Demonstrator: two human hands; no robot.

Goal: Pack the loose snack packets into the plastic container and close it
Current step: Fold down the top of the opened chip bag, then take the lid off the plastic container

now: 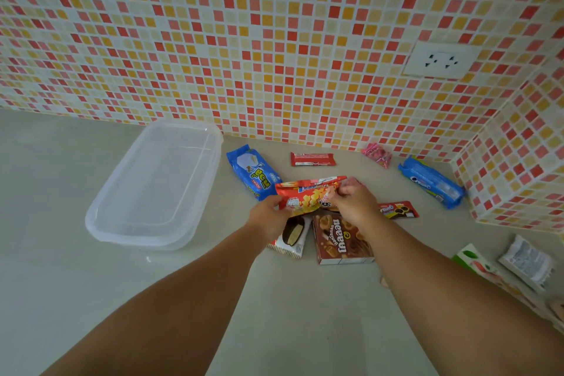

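The packing had barely begun, judging by how things lay. The plastic container sat on the desk with its clear lid seemingly on and nothing visible inside, though the translucent plastic made it hard to say whether the lid was pressed shut or merely resting. Both hands were clamped on one orange snack packet, the left hand pinching its near-left edge and the right hand gripping its right end, so that it was held just above the desk, right of the container. Every other snack lay loose on the desk, all to the right of the container: a blue wafer packet just beside its right wall, a red bar further right near the tiled wall, a small pink packet and a blue cookie pack well apart towards the corner. Under the hands sat a chocolate-coated biscuit packet, a brown box and a small red-and-black packet. A white sachet and a green-and-white pack lay farthest right. Left to do, by my reckoning: open the container, load all the packets, and close the lid.
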